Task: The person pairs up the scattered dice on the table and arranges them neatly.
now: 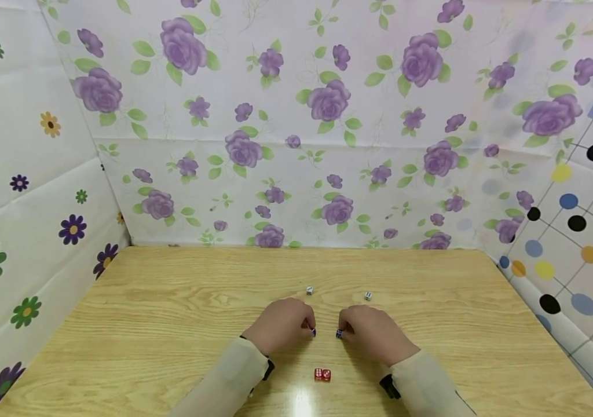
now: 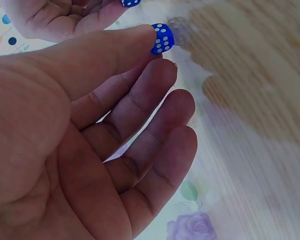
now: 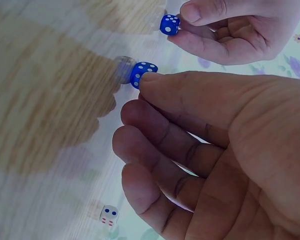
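Observation:
Between thumb and forefinger, my left hand [image 1: 284, 325] pinches a blue die [image 2: 163, 38] with white dots, low over the wooden table. Facing it, my right hand [image 1: 374, 331] pinches a second blue die [image 3: 143, 74] the same way. A small gap parts the two hands and their dice. Two red dice [image 1: 322, 375] lie side by side nearer to me, below the hands. Farther off are two white dice, one [image 1: 309, 290] beyond the left hand and the other [image 1: 368, 296] beyond the right.
The light wooden table [image 1: 171, 301] spreads out on both sides of the arms. A flowered cloth [image 1: 296, 191] hangs behind it, with patterned cloths at left and right. Each wrist wears a black strap [image 1: 389, 386] by a pale sleeve [image 1: 427, 376].

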The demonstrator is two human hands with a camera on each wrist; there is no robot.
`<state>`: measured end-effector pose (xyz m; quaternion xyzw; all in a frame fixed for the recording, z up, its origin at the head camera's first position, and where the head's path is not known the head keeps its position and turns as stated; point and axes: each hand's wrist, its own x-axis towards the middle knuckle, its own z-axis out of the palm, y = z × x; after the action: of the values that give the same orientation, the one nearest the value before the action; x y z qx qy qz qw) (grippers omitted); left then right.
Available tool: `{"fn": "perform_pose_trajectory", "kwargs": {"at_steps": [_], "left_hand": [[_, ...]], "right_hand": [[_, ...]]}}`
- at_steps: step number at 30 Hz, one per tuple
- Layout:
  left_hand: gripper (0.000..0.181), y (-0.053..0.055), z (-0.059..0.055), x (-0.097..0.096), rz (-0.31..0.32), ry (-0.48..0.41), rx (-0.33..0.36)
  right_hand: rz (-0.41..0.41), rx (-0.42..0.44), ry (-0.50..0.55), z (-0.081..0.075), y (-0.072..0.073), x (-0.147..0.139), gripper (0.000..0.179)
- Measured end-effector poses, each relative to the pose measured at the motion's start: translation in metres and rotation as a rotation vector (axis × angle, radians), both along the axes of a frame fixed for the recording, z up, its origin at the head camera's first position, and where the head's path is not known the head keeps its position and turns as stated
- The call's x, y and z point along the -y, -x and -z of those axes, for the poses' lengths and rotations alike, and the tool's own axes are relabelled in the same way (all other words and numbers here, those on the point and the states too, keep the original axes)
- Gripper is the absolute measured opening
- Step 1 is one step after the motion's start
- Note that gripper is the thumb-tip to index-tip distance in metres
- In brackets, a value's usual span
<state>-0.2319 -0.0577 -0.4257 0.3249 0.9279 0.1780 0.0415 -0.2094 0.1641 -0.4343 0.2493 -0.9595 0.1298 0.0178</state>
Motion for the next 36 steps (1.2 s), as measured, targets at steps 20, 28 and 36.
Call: {"fn": "perform_pose_trajectory", "kwargs": {"at_steps": [20,28,36], "left_hand": [[0.004,-0.0033,0.0025,-0.0074,0.028,0.004,0.002],[0.002,-0.0037,0.0003,-0.0022,0.004,-0.046,0.094],[0.011,-0.0029,0.0001,-0.0029,-0.006,-0.034,0.062]], "right_hand": [[-0.027,-0.002,0.005,0.0035,0.0014,0.0036,0.011],[-0.001,0.011,0.006,0.0004,-0.0002,0.0038,0.010],[0.007,0.033,0.018,-0.0019,-0.0018,0.0029,0.012]]}}
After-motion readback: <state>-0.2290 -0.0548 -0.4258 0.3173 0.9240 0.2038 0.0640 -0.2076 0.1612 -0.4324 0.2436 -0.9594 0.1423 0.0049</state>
